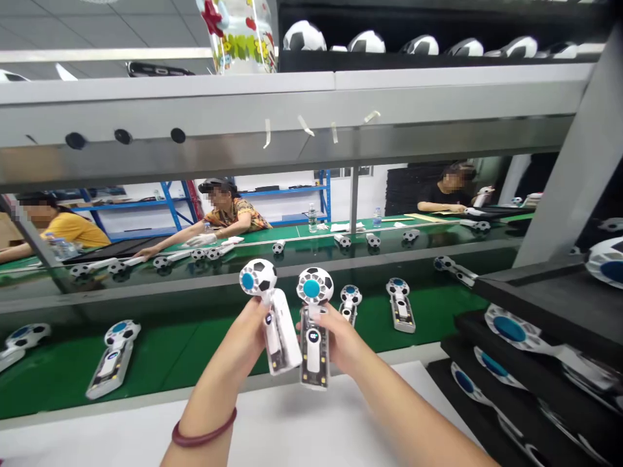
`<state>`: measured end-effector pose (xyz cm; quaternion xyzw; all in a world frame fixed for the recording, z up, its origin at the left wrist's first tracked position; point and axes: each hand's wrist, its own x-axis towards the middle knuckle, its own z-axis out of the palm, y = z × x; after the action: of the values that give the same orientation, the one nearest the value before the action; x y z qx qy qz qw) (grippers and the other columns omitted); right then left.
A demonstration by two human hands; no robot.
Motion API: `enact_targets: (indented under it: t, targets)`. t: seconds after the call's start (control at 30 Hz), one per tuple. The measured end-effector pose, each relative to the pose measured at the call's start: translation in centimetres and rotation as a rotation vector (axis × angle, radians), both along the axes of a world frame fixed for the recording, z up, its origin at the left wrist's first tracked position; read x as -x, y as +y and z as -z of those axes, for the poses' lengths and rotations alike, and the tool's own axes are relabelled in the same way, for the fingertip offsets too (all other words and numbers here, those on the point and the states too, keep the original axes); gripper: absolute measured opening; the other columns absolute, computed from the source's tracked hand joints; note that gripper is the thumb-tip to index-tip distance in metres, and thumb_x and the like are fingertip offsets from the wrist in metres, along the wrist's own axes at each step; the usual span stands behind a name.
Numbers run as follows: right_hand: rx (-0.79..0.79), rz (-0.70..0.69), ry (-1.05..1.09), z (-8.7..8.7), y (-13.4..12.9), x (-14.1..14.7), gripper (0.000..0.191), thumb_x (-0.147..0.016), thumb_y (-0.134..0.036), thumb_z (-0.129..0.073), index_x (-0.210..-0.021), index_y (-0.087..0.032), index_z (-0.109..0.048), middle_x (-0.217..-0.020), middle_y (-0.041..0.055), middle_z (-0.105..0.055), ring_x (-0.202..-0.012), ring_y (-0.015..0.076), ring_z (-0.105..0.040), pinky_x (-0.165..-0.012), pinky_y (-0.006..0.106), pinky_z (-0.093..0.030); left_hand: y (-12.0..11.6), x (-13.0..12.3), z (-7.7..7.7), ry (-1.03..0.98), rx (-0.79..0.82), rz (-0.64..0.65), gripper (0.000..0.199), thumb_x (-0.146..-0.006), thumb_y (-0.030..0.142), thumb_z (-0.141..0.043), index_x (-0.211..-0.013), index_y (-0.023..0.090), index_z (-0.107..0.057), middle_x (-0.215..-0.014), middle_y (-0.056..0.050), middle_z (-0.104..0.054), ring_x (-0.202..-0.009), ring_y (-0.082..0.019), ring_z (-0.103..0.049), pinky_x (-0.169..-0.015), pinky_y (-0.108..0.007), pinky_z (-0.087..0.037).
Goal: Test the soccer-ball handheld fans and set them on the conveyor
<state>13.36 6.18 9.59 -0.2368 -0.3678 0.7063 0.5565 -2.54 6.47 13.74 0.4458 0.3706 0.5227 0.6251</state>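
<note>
Factory line, green conveyor belt [185, 350] running left to right beyond a white table [292, 428]. Left hand [248, 337], with a dark red bangle [202, 434] on the wrist, has its grip closed round the handle of a soccer-ball fan [270, 318], held upright but tilted, ball-patterned head with blue hub at top. Right hand [341, 340] is clamped on a second fan [314, 331], upright, its handle open at the front with inner parts showing. Both are held above the table's far edge, just beside each other, heads apart.

Just behind the right hand, two more fans [402, 305] lie flat on the belt; another fan [111, 357] lies further left, and one more at the left edge. Stacked dark trays [535, 363] on the right carry white-and-blue fan halves. A grey steel shelf beam [292, 123] crosses overhead, cutting off much of the far view; bits of tape hang from it. Soccer-ball shells [304, 37] sit in a row on the shelf above.

Across a second belt, three other people [228, 211] are seated at work, more fans scattered before them. Blue racking stands behind them.
</note>
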Motion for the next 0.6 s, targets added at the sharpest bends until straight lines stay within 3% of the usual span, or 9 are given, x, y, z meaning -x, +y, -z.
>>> enact_targets:
  t: [0.13, 0.2, 0.37, 0.47, 0.6]
  targets:
    - [0.078, 0.108, -0.09, 1.2, 0.9, -0.3, 0.043, -0.065, -0.049, -0.067, -0.091, -0.02, -0.049, -0.069, -0.0012, -0.061, -0.06, 0.0163, -0.063, -0.057, 0.027, -0.048, 0.9, 0.1, 0.6, -0.072, 0.12, -0.009, 0.067, -0.078, 0.068, -0.03, -0.091, 0.011, -0.062, -0.068, -0.005, -0.06, -0.056, -0.015, -0.055, -0.051, -0.024, -0.044]
    - [0.074, 0.198, -0.187, 1.5, 1.1, -0.5, 0.045, -0.066, -0.052, -0.065, -0.091, -0.018, -0.049, -0.064, -0.0005, -0.06, -0.055, 0.0162, -0.062, -0.049, 0.023, -0.045, 1.4, -0.1, 1.1, -0.065, 0.141, -0.001, 0.073, -0.078, 0.069, -0.025, -0.083, 0.008, -0.064, -0.061, -0.006, -0.058, -0.052, -0.014, -0.053, -0.048, -0.023, -0.042]
    - [-0.002, 0.331, -0.331, 2.1, 1.0, -0.5, 0.04, -0.069, -0.052, -0.06, -0.083, -0.016, -0.051, -0.061, 0.0005, -0.059, -0.049, 0.0151, -0.059, -0.046, 0.024, -0.044, 1.6, -1.3, 2.9, 0.014, 0.146, -0.218, 0.067, -0.064, 0.076, -0.043, -0.075, 0.012, -0.063, -0.058, -0.003, -0.059, -0.049, -0.013, -0.052, -0.046, -0.022, -0.039]
    - [-0.1, 0.373, -0.34, 3.6, 0.7, -0.4, 0.039, -0.067, -0.05, -0.063, -0.084, -0.016, -0.052, -0.068, 0.0023, -0.061, -0.056, 0.0165, -0.06, -0.051, 0.026, -0.046, 1.0, -2.0, 4.3, 0.13, 0.032, -0.329, 0.06, -0.063, 0.069, -0.053, -0.087, 0.015, -0.062, -0.075, -0.004, -0.065, -0.068, -0.018, -0.059, -0.06, -0.025, -0.044]
    - [-0.221, 0.401, -0.344, 6.1, 0.3, -1.2, 0.039, -0.067, -0.048, -0.064, -0.09, -0.017, -0.053, -0.086, 0.0058, -0.063, -0.075, 0.0203, -0.061, -0.07, 0.033, -0.048, -0.3, -3.0, 6.7, 0.284, -0.078, -0.317, 0.049, -0.068, 0.056, -0.059, -0.099, 0.017, -0.057, -0.101, -0.008, -0.063, -0.098, -0.026, -0.055, -0.083, -0.033, -0.042]
